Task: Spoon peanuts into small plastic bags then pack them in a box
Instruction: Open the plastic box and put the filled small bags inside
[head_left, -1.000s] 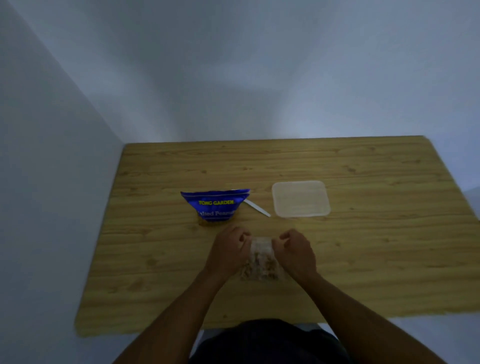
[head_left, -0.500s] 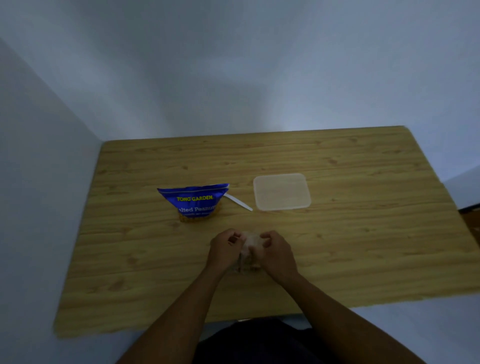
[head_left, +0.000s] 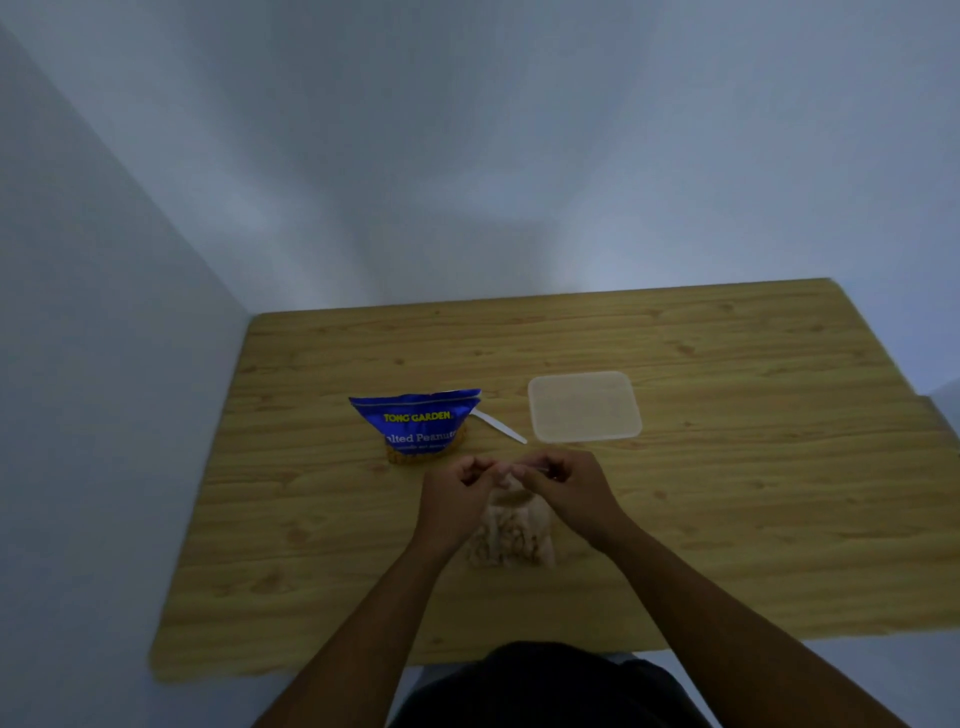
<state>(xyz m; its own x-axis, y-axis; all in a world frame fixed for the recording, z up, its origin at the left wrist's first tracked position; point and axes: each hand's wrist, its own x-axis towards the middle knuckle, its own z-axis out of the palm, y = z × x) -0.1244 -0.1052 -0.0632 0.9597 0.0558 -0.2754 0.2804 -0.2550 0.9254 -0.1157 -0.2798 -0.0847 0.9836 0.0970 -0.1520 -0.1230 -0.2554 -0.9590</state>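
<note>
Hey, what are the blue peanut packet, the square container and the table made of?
The blue peanut packet: probably printed plastic film or foil, folded at the top. The square container: translucent frosted plastic, pale and milky. The table: wood or wood-look laminate, matte, with grain and knots.

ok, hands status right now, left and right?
left hand: closed, pinching the top of the peanut-filled bag.
right hand: closed, pinching the top of the same bag.
</note>
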